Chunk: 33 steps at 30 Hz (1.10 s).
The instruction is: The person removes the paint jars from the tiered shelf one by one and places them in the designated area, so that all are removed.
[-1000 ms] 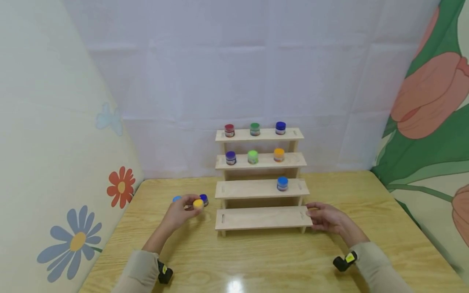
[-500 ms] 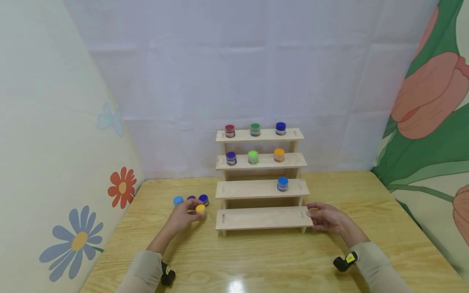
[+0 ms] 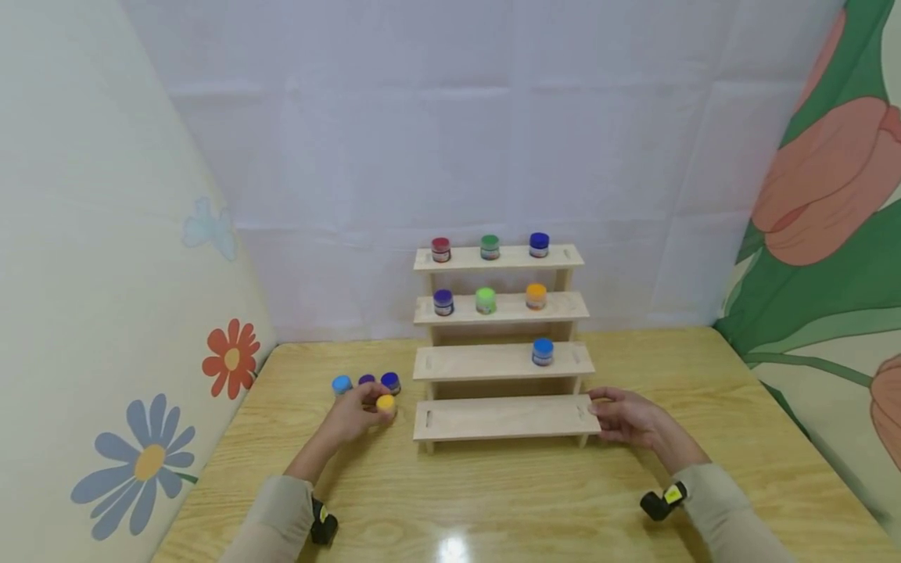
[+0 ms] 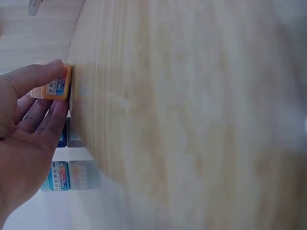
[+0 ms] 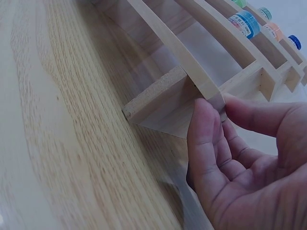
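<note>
My left hand (image 3: 354,413) pinches a small yellow-lidded paint jar (image 3: 385,404) between thumb and fingers, left of the stepped wooden rack. In the left wrist view the orange-yellow jar (image 4: 58,84) is at the table surface; whether it bears on the wood I cannot tell. Just behind this hand stand a light blue jar (image 3: 342,384), a purple jar (image 3: 367,380), partly hidden by the fingers, and a dark blue jar (image 3: 390,382). My right hand (image 3: 629,420) pinches the right end of the rack's lowest shelf (image 3: 507,417), thumb above and fingers below in the right wrist view.
On the top shelf (image 3: 464,259) are red, green and blue jars. Purple, light green and orange jars stand on the second shelf (image 3: 508,310). The third shelf (image 3: 486,362) bears a blue jar (image 3: 543,352) at its right. A white cloth (image 3: 394,156) hangs behind the table (image 3: 507,500).
My left hand has drawn the yellow-lidded jar slightly toward me and lowered it, and the purple jar behind has come into sight. My right hand has stayed on the shelf end.
</note>
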{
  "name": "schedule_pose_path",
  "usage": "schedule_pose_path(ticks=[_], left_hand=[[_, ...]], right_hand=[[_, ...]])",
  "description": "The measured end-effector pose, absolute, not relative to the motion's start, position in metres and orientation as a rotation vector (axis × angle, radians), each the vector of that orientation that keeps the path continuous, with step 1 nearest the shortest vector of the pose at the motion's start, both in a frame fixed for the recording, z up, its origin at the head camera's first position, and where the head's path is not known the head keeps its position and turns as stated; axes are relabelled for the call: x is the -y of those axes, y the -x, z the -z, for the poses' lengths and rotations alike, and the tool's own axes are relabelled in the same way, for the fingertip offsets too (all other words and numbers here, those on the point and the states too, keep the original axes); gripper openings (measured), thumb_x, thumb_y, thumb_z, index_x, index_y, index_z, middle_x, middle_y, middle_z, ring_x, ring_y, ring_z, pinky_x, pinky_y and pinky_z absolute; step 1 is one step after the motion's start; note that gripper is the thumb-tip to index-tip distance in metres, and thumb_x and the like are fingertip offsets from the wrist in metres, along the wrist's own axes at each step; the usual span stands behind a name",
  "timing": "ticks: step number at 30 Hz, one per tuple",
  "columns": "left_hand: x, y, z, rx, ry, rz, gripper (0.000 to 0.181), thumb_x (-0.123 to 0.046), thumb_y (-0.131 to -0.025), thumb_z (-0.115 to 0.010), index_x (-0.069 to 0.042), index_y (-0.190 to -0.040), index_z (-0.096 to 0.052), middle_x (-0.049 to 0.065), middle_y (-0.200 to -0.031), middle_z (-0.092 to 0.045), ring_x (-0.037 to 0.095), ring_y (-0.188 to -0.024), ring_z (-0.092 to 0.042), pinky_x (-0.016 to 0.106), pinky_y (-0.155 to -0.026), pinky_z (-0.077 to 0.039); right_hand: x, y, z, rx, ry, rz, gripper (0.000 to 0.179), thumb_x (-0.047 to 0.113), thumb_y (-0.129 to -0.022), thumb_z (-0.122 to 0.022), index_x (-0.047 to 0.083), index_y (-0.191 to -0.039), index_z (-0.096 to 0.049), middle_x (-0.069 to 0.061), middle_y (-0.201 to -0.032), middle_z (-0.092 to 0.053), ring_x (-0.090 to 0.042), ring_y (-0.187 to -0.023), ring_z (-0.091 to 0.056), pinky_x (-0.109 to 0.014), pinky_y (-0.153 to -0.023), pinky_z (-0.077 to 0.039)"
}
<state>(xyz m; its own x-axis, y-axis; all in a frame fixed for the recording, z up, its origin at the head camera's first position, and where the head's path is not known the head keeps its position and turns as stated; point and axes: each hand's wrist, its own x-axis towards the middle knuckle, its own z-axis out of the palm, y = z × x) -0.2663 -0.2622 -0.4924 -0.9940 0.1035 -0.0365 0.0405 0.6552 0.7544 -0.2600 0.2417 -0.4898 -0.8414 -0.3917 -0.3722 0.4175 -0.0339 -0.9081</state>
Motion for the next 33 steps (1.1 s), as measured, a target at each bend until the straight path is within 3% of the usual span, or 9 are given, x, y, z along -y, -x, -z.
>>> schedule_pose_path(ticks=[11, 19, 29, 33], left_hand=[[0.264, 0.269, 0.489, -2.779, -0.161, -1.232, 0.038, -0.009, -0.085, -0.082, -0.002, -0.118, -0.064, 0.011, -0.113, -0.067, 0.027, -0.106, -0.063, 0.044, -0.092, -0.055], [0.264, 0.267, 0.454, -2.777, -0.221, -1.221, 0.045, -0.019, -0.092, -0.076, -0.001, -0.130, -0.061, 0.019, -0.121, -0.066, 0.034, -0.113, -0.060, 0.048, -0.093, -0.055], [0.220, 0.262, 0.406, -2.779, -0.406, -1.291, 0.041, -0.028, -0.096, -0.071, -0.007, -0.131, -0.063, 0.014, -0.126, -0.066, 0.030, -0.108, -0.065, 0.039, -0.082, -0.060], [0.199, 0.262, 0.395, -2.798, -0.478, -1.276, 0.040, -0.027, -0.096, -0.071, -0.007, -0.129, -0.064, 0.011, -0.125, -0.067, 0.029, -0.109, -0.065, 0.041, -0.086, -0.059]], right_hand=[[-0.242, 0.261, 0.487, -1.684, -0.021, 1.931, 0.035, 0.007, -0.100, -0.059, 0.005, -0.133, -0.047, -0.002, -0.092, -0.074, -0.011, -0.078, -0.071, -0.024, -0.067, -0.061], [-0.242, 0.261, 0.487, -1.680, -0.030, 1.926, 0.038, 0.008, -0.100, -0.060, 0.004, -0.135, -0.046, -0.002, -0.092, -0.073, -0.011, -0.079, -0.071, -0.024, -0.068, -0.061], [-0.242, 0.259, 0.487, -1.670, -0.010, 1.930, 0.037, 0.008, -0.100, -0.060, 0.004, -0.134, -0.046, -0.002, -0.092, -0.074, -0.011, -0.080, -0.071, -0.024, -0.068, -0.061], [-0.241, 0.258, 0.486, -1.661, -0.012, 1.930, 0.037, 0.007, -0.100, -0.060, 0.004, -0.134, -0.046, -0.001, -0.091, -0.073, -0.010, -0.079, -0.071, -0.023, -0.067, -0.060]])
